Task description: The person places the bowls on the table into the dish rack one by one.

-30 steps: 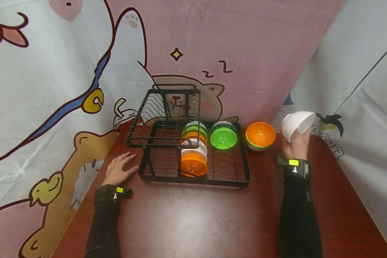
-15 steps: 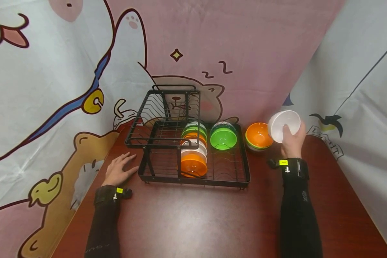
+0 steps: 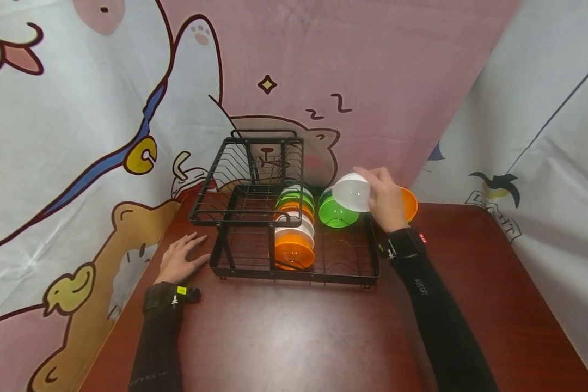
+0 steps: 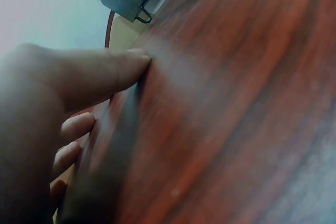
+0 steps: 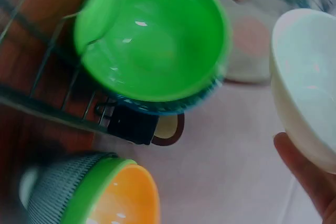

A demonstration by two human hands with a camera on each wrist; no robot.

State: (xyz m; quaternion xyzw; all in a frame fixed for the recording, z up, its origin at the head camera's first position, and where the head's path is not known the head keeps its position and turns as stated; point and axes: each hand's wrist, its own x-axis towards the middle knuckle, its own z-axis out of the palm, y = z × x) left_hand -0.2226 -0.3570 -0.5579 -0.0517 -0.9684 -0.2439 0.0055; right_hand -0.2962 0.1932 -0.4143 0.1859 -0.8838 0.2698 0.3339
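A white bowl (image 3: 351, 193) is pinched at its edge by my right hand (image 3: 386, 199), held tilted in the air. It hangs above the green bowl (image 3: 338, 212) that stands in the right part of the black dish rack (image 3: 294, 276). In the right wrist view the white bowl (image 5: 307, 87) is at the right, one finger against its outside, apart from the green bowl (image 5: 152, 38). My left hand (image 3: 178, 257) rests on the table beside the rack's left end, fingers loosely spread and holding nothing. The left wrist view shows its thumb (image 4: 105, 74) on the tabletop.
A row of bowls with an orange bowl (image 3: 294, 252) in front fills the rack's middle. The raised upper basket (image 3: 247, 215) covers its left part. Right of the rack, a stack topped by an orange bowl (image 3: 409, 204) is partly hidden behind my right hand. A cloth curtain (image 3: 372, 81) closes the back.
My right hand has carried the white bowl leftward from the table's right side, past the orange-topped stack, to above the green bowl, turning it on the way. My left hand has stayed put.
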